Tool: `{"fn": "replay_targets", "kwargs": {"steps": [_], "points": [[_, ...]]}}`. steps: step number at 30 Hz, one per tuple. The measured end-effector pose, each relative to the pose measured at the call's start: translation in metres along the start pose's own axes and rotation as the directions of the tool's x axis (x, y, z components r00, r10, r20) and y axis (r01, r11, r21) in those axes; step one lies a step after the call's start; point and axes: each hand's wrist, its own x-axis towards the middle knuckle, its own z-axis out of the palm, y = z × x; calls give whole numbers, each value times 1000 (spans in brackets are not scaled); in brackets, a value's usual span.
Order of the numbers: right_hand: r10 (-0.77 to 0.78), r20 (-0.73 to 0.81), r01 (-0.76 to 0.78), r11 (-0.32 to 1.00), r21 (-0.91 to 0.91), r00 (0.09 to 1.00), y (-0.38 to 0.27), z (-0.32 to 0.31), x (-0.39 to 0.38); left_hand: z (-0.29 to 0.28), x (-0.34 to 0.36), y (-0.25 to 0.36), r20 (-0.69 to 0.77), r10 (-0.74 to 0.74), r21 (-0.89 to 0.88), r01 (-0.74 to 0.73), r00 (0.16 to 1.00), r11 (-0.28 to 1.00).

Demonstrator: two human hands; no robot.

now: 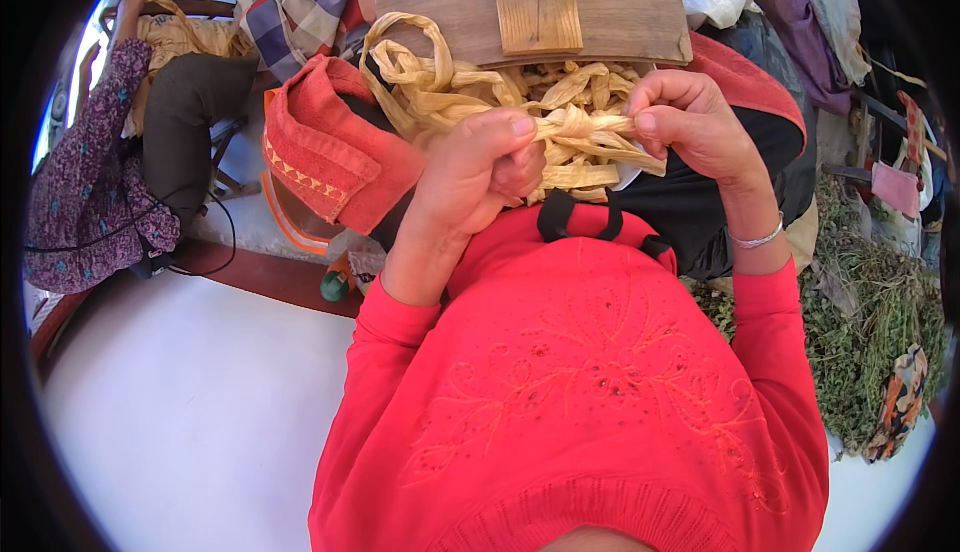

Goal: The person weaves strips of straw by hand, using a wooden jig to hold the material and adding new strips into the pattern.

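Between my two hands runs a pale yellow, flat fibrous strip [575, 125] with a knot or overlap in its middle. My left hand [490, 160] is closed, thumb pressed over the strip's left part. With thumb and forefinger, my right hand [690, 122] pinches its right part, and a short loose end hangs just below. More of the same strips [575, 177] lie in a heap beneath and behind my hands. Long loops [420, 62] of them curl up to the left of the heap.
Behind the heap stands a wooden board [440, 17] with a block fixed on it. A red towel [345, 142] lies at the left, near an orange-rimmed container [280, 217]. Dried green plants [880, 302] are piled at the right. A person's patterned sleeve [75, 182] shows at the far left.
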Motion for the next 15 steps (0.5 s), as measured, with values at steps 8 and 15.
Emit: {"fn": "replay_targets", "kwargs": {"steps": [8, 15], "points": [[-436, -36, 259, 596, -760, 899, 6, 26, 6, -16, 7, 6, -43, -67, -26, 66, 997, 997], [-327, -51, 196, 677, -709, 944, -5, 14, -2, 2, -8, 5, -38, 59, -51, -61, 998, 997]]}}
